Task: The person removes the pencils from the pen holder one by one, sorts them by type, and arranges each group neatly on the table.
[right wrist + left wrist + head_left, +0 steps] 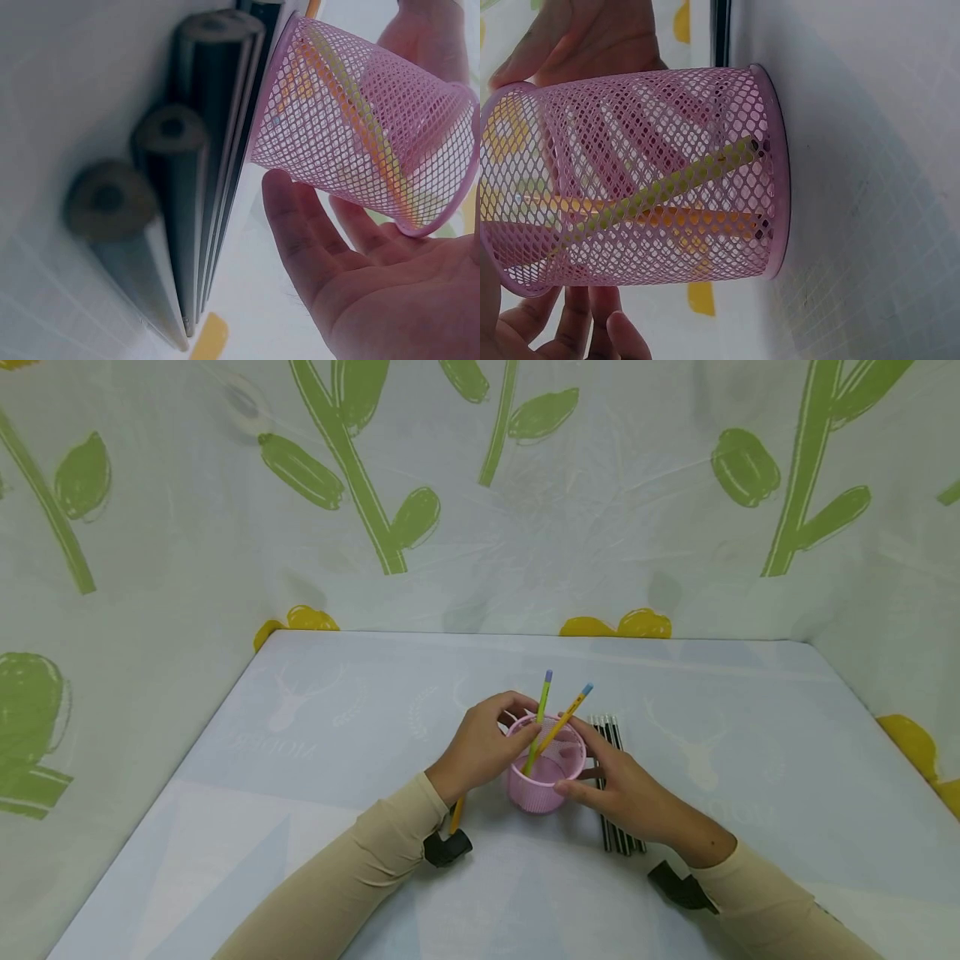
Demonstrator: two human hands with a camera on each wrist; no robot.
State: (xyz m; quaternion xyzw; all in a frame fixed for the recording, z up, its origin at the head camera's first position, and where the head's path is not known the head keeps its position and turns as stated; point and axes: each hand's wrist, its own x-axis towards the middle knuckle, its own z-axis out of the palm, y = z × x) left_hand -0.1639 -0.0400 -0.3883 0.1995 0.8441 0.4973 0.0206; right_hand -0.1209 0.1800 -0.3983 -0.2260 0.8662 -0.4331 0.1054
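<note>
A pink mesh pencil cup (534, 795) is between my two hands, with a green pencil (543, 700) and an orange pencil (573, 706) leaning inside it. At its left rim, my left hand (483, 739) holds the cup, thumb over the edge beside the green pencil. My right hand (626, 785) grips the opposite side, its thumb in front and fingers toward the back. Through the mesh in the left wrist view, the green pencil (694, 176) crosses the orange pencil (705, 220) near the base. Whether the cup's base touches the table is hard to tell.
Several black pencils (617, 839) lie side by side right of the cup, partly under my right hand. Another orange pencil (457, 814) shows beside my left wrist. The pale patterned table (300, 827) meets a leaf-print wall covering (600, 527) at the back.
</note>
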